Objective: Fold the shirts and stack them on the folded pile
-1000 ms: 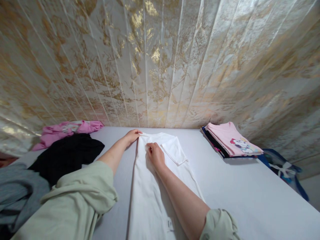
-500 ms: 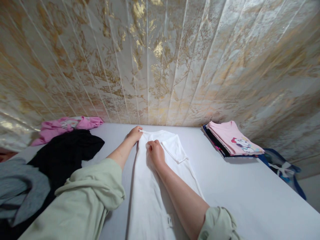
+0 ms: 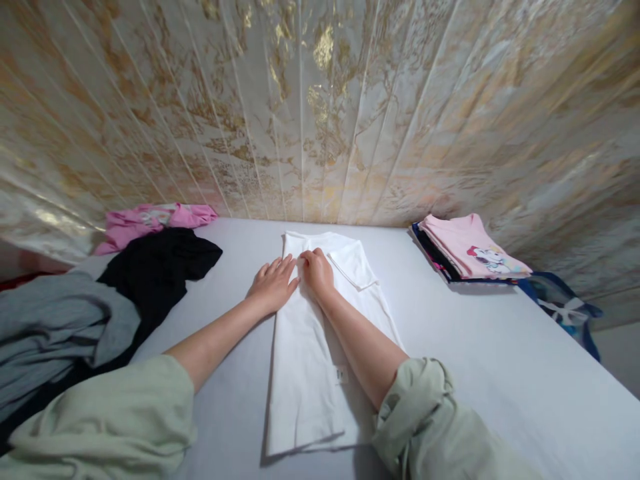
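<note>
A white T-shirt [image 3: 305, 373], folded lengthwise into a long strip, lies on the pale grey bed [image 3: 480, 347] and runs away from me toward the wall. My left hand [image 3: 273, 285] lies flat on its left edge with the fingers stretched out, holding nothing. Just to the right, my right hand [image 3: 317, 271] rests on the shirt's upper part beside the folded-in sleeve [image 3: 353, 264], its fingers curled down against the cloth. Both forearms are bare, with pale green sleeves pushed up.
A stack of folded clothes topped by a pink cartoon shirt [image 3: 473, 253] sits at the back right. A black garment [image 3: 157, 263], a pink one [image 3: 153, 219] and a grey one [image 3: 60, 333] lie heaped at the left. A blue bag [image 3: 563, 307] hangs past the right edge.
My left hand has let go of the shirt's far collar corner and slid back toward me, now flat on the left edge. The view has pulled back, showing the shirt's near hem.
</note>
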The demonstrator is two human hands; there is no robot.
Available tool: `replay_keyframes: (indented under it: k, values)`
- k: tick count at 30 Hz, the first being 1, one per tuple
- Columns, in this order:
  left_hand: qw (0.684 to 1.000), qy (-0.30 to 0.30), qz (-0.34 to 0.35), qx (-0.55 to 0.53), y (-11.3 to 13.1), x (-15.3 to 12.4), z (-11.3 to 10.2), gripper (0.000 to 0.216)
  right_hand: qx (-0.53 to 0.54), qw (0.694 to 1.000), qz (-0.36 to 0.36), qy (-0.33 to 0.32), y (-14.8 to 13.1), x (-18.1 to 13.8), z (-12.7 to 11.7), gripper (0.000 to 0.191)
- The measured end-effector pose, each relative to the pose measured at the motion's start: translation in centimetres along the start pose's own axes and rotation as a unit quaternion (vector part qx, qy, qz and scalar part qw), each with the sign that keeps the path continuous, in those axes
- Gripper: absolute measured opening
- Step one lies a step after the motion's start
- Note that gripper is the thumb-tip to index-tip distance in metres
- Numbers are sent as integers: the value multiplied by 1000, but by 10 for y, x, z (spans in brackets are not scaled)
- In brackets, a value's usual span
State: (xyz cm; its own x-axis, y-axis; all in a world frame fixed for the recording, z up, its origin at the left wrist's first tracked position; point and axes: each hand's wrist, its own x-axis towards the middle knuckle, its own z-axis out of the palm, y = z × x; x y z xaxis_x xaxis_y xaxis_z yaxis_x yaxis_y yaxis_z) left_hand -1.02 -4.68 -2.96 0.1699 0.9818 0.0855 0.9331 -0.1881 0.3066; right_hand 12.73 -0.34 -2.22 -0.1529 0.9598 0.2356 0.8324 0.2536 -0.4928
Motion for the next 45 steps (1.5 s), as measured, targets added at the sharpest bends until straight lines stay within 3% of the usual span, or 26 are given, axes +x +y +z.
replay_keyframes:
  k: [4, 8, 13, 18, 23, 25, 29, 32, 35, 38, 41, 45]
  values:
    - [999, -14, -5, 52, 1, 0, -2, 56, -27, 999, -4, -33, -8, -2, -14, 33]
    - [998, -18, -1, 59, 2, 2, -4, 56, -92, 988, -87, -93, -15, -26, -35, 36]
    - [999, -25, -5, 40, 3, 1, -7, 56, -90, 968, -185, -145, -8, -96, -58, 42]
    - [999, -41, -5, 23, 1, 5, -11, 55, -34, 953, -237, -188, -7, -175, -82, 48]
    - [999, -42, -7, 6, -2, 7, -11, 54, 58, 921, -282, -263, -26, -216, -110, 38]
    - [999, -37, -8, -3, -1, 7, -11, 54, 107, 923, -260, -262, -25, -217, -117, 34]
    - [999, -26, -12, -27, 0, 8, -13, 54, 165, 966, -100, -172, -5, -209, -116, 36]
    - [999, -10, -19, -47, 2, 5, -20, 52, 173, 969, -42, -173, 7, -208, -110, 39]
    - [997, 19, -25, -67, 9, -16, -31, 47, 182, 963, -46, -194, 6, -210, -110, 40]
    - [995, 36, -24, -85, 20, -64, -48, 29, 172, 961, -37, -212, -1, -208, -112, 38]
    - [996, -33, -33, -73, 33, -123, -63, 12, 127, 970, -24, -207, -4, -205, -112, 38]
    - [993, -82, -70, -52, 47, -176, -65, 23, 53, 981, -27, -183, -5, -203, -106, 43]
